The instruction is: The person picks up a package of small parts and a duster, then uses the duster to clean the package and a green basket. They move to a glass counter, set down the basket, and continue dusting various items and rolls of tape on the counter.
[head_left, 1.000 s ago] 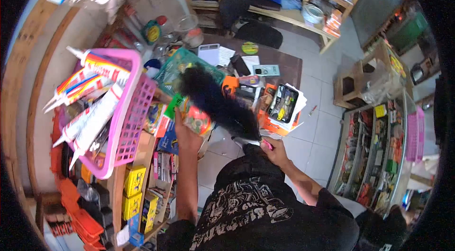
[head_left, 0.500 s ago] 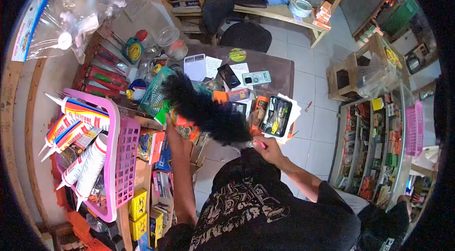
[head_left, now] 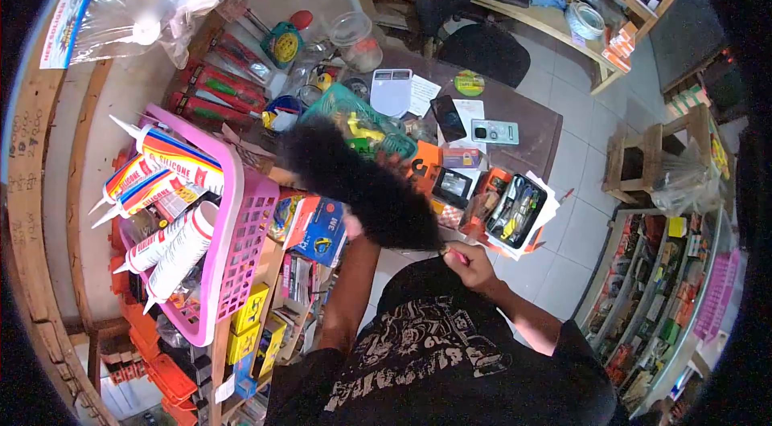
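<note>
My right hand (head_left: 473, 267) is closed round the pink handle of a feather duster (head_left: 366, 185). The duster's fluffy black head slants up and to the left, above the near side of the desk. Most of my left hand (head_left: 354, 228) is behind the black feathers, so its fingers and anything in them are hidden. Beyond the duster head stands a green plastic basket (head_left: 347, 98) with small goods in it. An orange packet (head_left: 424, 162) and a small dark box (head_left: 452, 186) lie close to the feathers.
At the left, a pink basket (head_left: 233, 265) holds several silicone sealant tubes (head_left: 181, 161). On the brown desk (head_left: 527, 137) are a white scale (head_left: 391, 92), two phones (head_left: 495, 132) and a black tray of tools (head_left: 517, 213). A glass display case (head_left: 643, 297) stands right, a dark chair (head_left: 485, 56) behind.
The view has turned, so the desk and baskets appear farther right. The duster is still in my right hand. My left hand, seen earlier with a green-and-orange packet, is now mostly behind the feathers.
</note>
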A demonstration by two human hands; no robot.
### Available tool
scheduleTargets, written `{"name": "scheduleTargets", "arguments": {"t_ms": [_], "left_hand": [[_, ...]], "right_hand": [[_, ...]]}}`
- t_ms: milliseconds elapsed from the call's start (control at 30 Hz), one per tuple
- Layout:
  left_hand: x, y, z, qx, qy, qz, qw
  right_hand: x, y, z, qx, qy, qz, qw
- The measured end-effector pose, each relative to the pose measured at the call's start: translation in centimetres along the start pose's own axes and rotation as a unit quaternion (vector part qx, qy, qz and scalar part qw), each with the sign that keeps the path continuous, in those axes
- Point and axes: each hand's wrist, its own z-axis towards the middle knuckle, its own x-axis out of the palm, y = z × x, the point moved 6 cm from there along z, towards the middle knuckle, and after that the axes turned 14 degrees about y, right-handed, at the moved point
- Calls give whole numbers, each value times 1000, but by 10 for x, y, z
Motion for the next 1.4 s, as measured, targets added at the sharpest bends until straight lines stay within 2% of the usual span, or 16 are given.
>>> {"name": "scheduleTargets", "arguments": {"t_ms": [33,67,100,167,233,333,567,667,867,933,967,1167,1233,1267,1333,1400], "left_hand": [[-38,-21,9,93,23,-431,898],[-83,-45,18,165,41,-773,611],[-106,-59,22,203,52,-957,200],[-115,-61,24,208,60,-955,201],[-123,-63,25,219,72,-951,204],[-132,-67,27,241,94,-944,205],[-147,-74,30,296,138,-925,192],[-151,-76,29,316,147,-917,195],[-139,-70,25,350,151,-901,209],[-64,-62,14,80,308,-891,324],[-58,-57,8,79,307,-891,326],[-138,-72,-28,-4,151,-987,55],[-162,-69,-12,180,185,-954,150],[-165,-62,-5,180,176,-955,154],[-191,-49,-2,345,130,-910,189],[-198,-51,-7,369,107,-905,184]], "right_hand": [[0,2,2,9,-9,22,1000],[3,2,6,9,-10,22,1000],[1,1,9,-4,-56,32,998],[-7,3,9,-16,-107,44,993],[-15,6,9,20,-102,57,993],[-15,4,-3,-18,-99,15,995],[-25,-1,-20,11,-103,9,995],[-22,9,-18,-25,-128,15,991],[-7,-7,-28,-40,-94,-1,995],[-2,-7,-30,-32,-84,19,996],[1,-4,-28,-33,-82,21,996],[19,7,-20,-39,-65,60,995],[31,0,-33,-32,-54,49,997],[35,-5,-39,-25,-46,37,998],[39,-17,-55,-25,-29,32,999],[43,-20,-56,-25,-17,27,999]]}}
